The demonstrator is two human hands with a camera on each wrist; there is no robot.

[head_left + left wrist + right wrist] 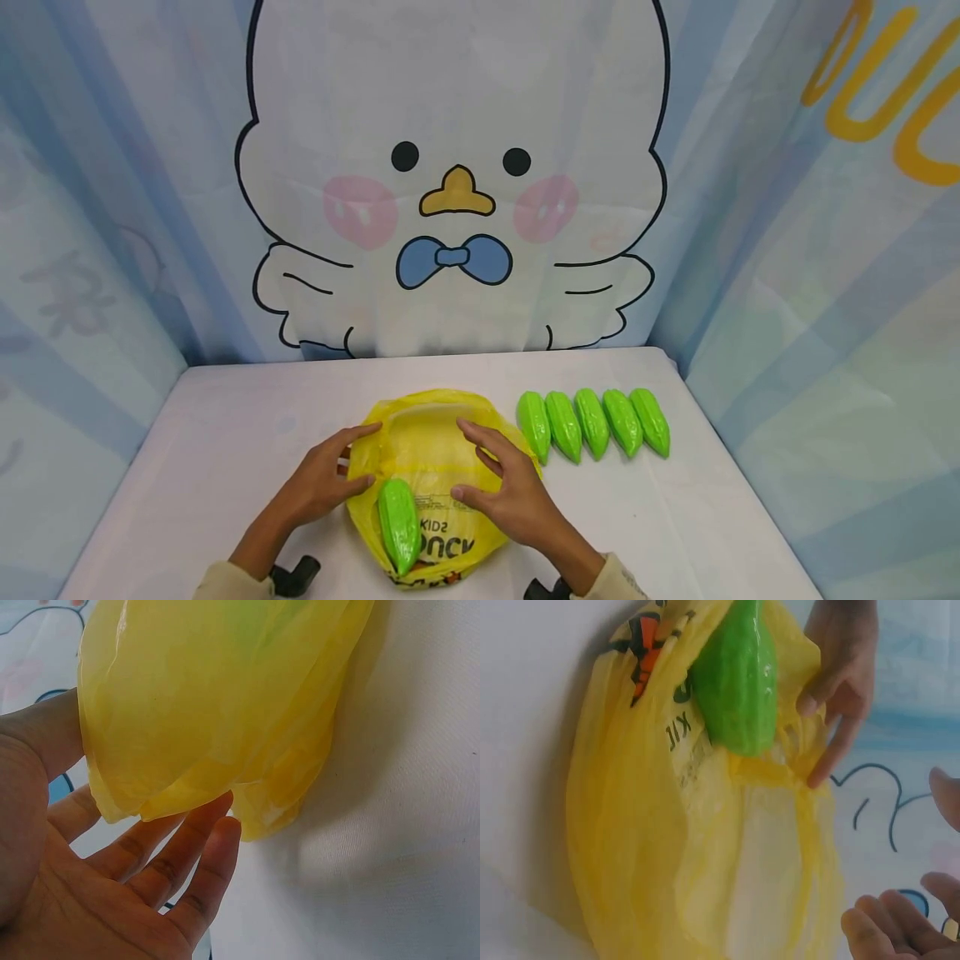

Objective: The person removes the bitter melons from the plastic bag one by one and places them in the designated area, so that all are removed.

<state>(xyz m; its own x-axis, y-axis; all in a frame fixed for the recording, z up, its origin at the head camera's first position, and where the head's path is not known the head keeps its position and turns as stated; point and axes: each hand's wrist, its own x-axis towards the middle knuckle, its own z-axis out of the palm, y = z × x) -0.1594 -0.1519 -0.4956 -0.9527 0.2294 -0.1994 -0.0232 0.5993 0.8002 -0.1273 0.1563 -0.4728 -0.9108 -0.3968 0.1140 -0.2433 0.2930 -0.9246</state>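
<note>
A yellow plastic bag (438, 450) lies on the table with its mouth spread wide, printed letters showing near its front. Inside it, on the left, lies a green ribbed toy vegetable (399, 527) with a pointed end. My left hand (322, 479) is at the bag's left rim, thumb and fingers apart; in the left wrist view its loosely extended fingers (199, 892) reach the bag's edge. Over the right side of the bag, my right hand (510, 487) is spread, holding nothing. The right wrist view shows its fingers (900, 926) away from the plastic.
Several more green toy vegetables (592, 423) lie side by side in a row at the back right of the white table (660, 525). Behind the table hangs a cloth (450, 317) with a cartoon duck, and printed cloth also flanks both sides.
</note>
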